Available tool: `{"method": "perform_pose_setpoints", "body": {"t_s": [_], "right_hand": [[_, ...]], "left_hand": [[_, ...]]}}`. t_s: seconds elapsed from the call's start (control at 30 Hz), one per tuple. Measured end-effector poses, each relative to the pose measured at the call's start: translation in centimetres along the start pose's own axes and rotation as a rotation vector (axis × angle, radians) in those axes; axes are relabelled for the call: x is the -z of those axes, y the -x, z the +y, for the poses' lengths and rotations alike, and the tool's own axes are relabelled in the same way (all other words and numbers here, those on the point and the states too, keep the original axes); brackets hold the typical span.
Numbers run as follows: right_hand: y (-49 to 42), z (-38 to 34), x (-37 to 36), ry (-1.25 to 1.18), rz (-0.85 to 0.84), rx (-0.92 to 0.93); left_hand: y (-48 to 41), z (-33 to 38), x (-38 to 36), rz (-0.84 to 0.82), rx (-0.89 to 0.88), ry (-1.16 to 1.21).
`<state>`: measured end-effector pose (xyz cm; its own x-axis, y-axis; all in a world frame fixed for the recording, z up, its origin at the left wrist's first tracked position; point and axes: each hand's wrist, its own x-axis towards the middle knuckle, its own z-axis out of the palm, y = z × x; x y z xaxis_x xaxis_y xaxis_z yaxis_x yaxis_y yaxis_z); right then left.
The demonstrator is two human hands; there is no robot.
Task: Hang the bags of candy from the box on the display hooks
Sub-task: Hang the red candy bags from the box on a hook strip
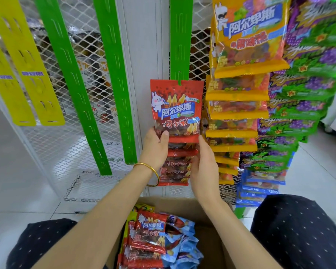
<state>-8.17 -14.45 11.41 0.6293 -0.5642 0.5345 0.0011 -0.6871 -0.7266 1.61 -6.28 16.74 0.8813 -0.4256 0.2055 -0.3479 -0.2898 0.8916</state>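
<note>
Head view: white mesh rack point(66, 133) across the back above a pale tiled floor point(17, 171), with bare green strips point(114, 84) slanting down at 10 o'clock and packed columns of orange bags point(239, 94) at 3 o'clock. At centre, one green strip point(180, 45) hanging straight down from 12 o'clock, its lower tab meeting the top edge of the red bag point(176, 109). Long axis of that bag upright, in line with the strip, hang hole at the 12 o'clock end, well above both hands. Left hand point(155, 148) at the bag's 7 o'clock corner, pinching it with thumb on the front and fingers behind. Right hand point(204, 166) at the 5 o'clock corner, one straight digit tip touching the bottom seam, other fingers hidden behind the hung red bags point(176, 167) below; pinching or only steadying, cannot tell. Probably the seating step: hole at the tab, fully hooked or not, unclear. Next move likely a small lift toward 12 o'clock, led by the left hand as the gripping one. Box point(208, 243) at 6 o'clock, holding spare bags point(149, 235), red and blue
</note>
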Motion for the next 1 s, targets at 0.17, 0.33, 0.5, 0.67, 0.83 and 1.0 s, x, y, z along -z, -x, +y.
{"method": "perform_pose_setpoints", "body": {"t_s": [0.17, 0.33, 0.5, 0.67, 0.83, 1.0], "right_hand": [[1.0, 0.3, -0.2, 0.036, 0.044, 0.028], [4.7, 2.5, -1.3, 0.11, -0.009, 0.022], [8.7, 8.5, -5.7, 0.222, -0.571, -0.246], [11.9, 12.0, -11.8, 0.19, -0.931, -0.672], [13.5, 13.0, -16.6, 0.105, -0.718, -1.031], [13.5, 12.5, -18.5, -0.028, -0.544, -1.299]], "left_hand": [[0.7, -0.7, 0.5, -0.011, -0.02, 0.049], [3.9, -4.4, 2.1, -0.055, 0.087, -0.011], [5.0, -11.8, 4.3, -0.167, 0.197, -0.227], [4.2, -15.6, 5.1, -0.192, 0.304, -0.249], [3.4, -17.2, 5.5, -0.188, 0.33, -0.234], [3.1, -17.5, 5.1, -0.186, 0.342, -0.229]]}}
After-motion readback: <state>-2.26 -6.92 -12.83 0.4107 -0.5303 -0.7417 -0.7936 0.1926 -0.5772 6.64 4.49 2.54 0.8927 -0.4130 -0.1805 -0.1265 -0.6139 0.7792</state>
